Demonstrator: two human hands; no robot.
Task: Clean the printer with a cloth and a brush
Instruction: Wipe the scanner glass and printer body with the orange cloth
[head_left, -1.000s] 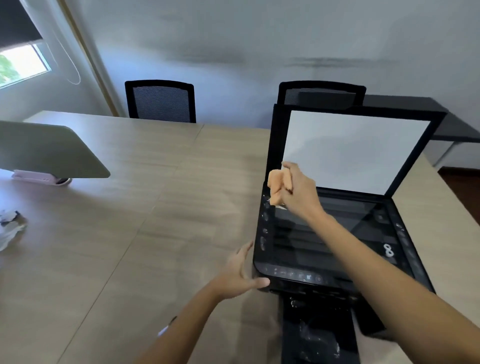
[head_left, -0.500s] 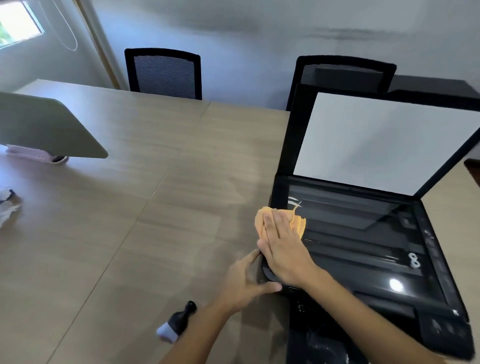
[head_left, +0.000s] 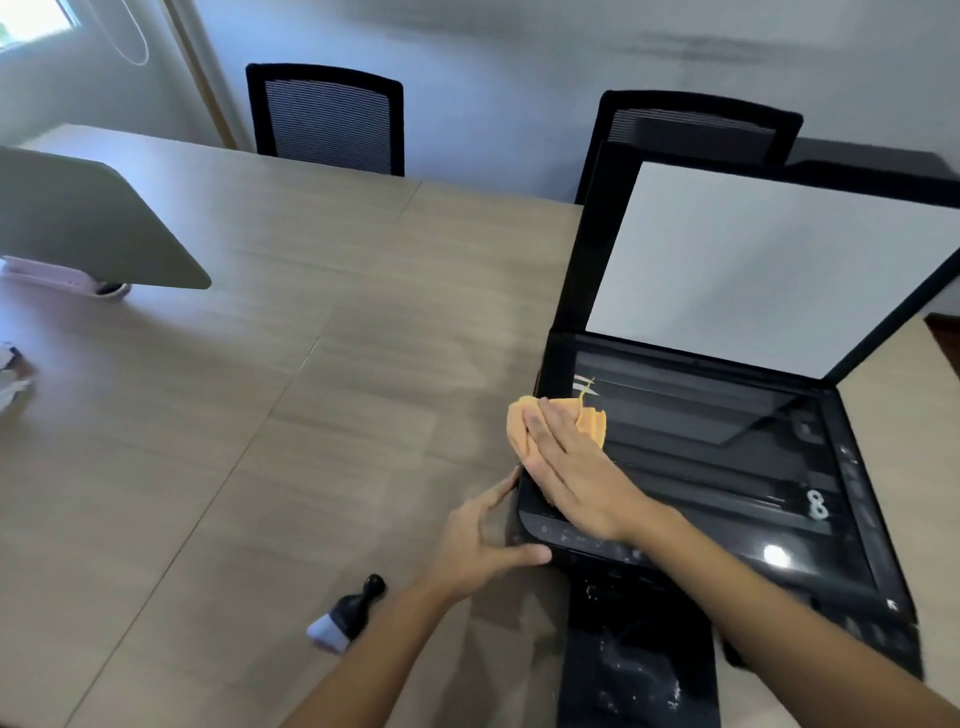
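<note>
A black printer stands at the right of the wooden table, its scanner lid raised with the white backing facing me. My right hand lies flat on an orange cloth, pressing it onto the left edge of the scanner glass. My left hand holds the printer's front left corner, thumb on the control strip. A small brush with a black handle and pale bristles lies on the table to the left of my left forearm.
A grey laptop on a pink stand sits at the far left. Crumpled white material lies at the left edge. Two black mesh chairs stand behind the table. The printer's output tray juts toward me.
My right hand came down from in front of the lid and now presses the cloth flat on the glass's left edge. The left hand stays on the printer's corner. The view tilted down, showing the brush.
</note>
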